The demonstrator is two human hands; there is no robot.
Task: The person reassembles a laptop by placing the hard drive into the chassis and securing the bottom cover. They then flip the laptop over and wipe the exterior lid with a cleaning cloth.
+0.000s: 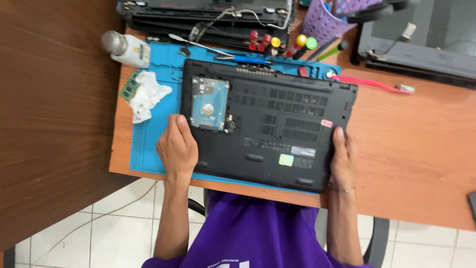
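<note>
The laptop point(270, 124) lies upside down on a blue work mat point(148, 149), at the near edge of the wooden desk point(421, 144), with its black bottom cover turned up. The left hand point(177, 149) holds the near left corner, the thumb lying on the cover just beside the open bay. The right hand point(343, 158) holds the near right corner in the same way, thumb on top; the other fingers of both hands go under the edge and are hidden. So both hands are closed around the corners of the machine, not only resting on it.

In the open bay sits a hard drive point(209, 103), with its silver and blue top showing. This part looks fragile, and it seems better to keep fingers off it and off the small connector next to it.

The body looks stiff and rather heavy for its size, so two hands at opposite corners seem the right hold. The plastic cover is smooth and may slip; the thick side edges probably give the safest grip.

Near the mat lie a crumpled white cloth point(148, 94), a small white bottle point(126, 48), a blue screwdriver point(248, 59) and a red tool point(369, 83). A purple basket point(322, 22) and more laptop parts point(203, 17) stand behind.
</note>
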